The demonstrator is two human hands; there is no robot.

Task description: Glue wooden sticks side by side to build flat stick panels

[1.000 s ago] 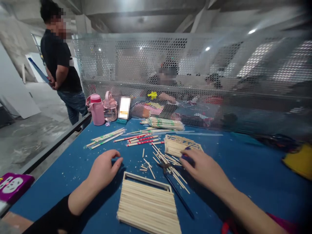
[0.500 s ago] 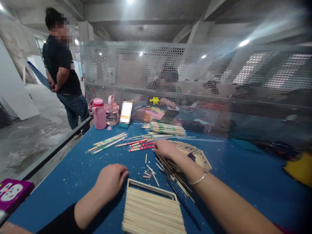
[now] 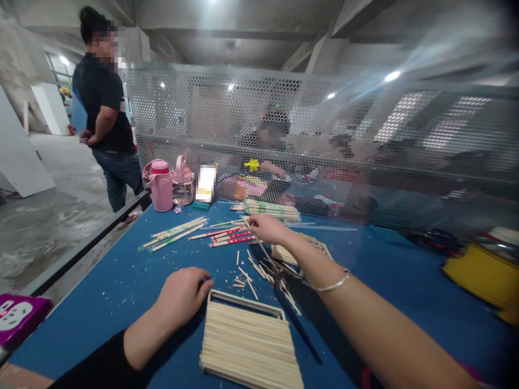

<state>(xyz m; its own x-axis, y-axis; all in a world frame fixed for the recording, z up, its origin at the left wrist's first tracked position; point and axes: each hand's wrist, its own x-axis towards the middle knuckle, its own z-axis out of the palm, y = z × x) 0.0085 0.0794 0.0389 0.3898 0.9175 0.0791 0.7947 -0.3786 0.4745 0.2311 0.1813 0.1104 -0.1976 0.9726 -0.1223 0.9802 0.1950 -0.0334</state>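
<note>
My right hand point(image 3: 268, 229) is over the pile of loose sticks, its fingers pinched on a thin wooden stick point(image 3: 263, 248) that slants down toward the pile. My left hand point(image 3: 183, 294) rests on the blue table, loosely curled, thumb and forefinger slightly apart with nothing visible between them. Its fingertips are beside the corner of a panel of wooden sticks point(image 3: 249, 340), laid side by side on a rectangular frame. Pliers or cutters point(image 3: 298, 324) with dark handles lie to the right of the panel. Short cut stick pieces point(image 3: 245, 278) are scattered between my hands.
Wrapped chopsticks point(image 3: 233, 236) and a plastic-wrapped bundle point(image 3: 273, 209) lie farther back. A pink jug point(image 3: 161, 189), a clear bottle point(image 3: 184, 189) and a phone point(image 3: 206, 183) stand at the back left. A perforated screen point(image 3: 227, 119) borders the table. A person point(image 3: 103, 108) stands left.
My right hand has lifted a little from the pile with a stick in its fingers, uncovering more loose sticks. My left hand stays beside the panel. The view has shifted slightly.
</note>
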